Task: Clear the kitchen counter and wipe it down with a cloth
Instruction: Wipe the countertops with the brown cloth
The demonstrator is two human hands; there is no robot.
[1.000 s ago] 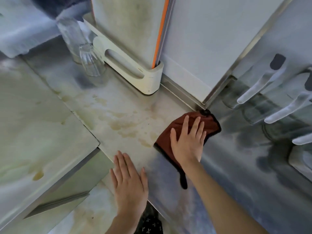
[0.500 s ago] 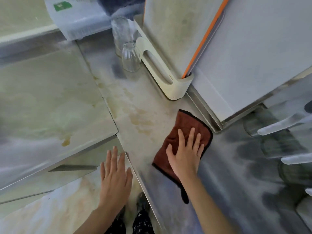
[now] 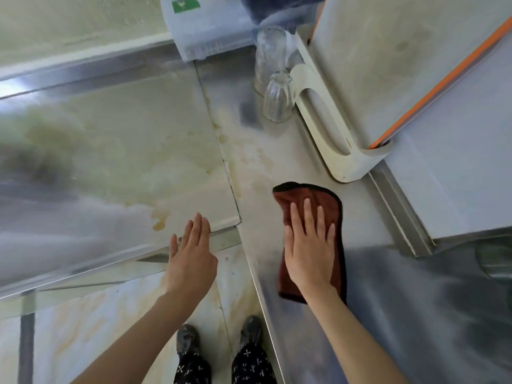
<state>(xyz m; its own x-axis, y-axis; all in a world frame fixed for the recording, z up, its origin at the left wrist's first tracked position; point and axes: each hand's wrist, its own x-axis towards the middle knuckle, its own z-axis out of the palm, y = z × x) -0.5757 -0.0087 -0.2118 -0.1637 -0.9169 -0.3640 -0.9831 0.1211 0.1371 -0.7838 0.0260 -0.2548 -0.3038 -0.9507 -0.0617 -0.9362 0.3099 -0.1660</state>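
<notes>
Rust-brown cloth lies flat on the steel table, near its front edge, pinned under the right hand, whose fingers are spread flat and grip nothing. The left hand hovers flat and open beside it. Two upturned glasses stand farther back against a white rack.

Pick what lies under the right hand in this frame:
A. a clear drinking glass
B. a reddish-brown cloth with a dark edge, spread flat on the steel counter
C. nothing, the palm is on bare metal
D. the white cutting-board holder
B: the right hand lies open and flat on the reddish-brown cloth with a dark edge, which is spread on the steel counter; the clear glasses stand further back.
</notes>
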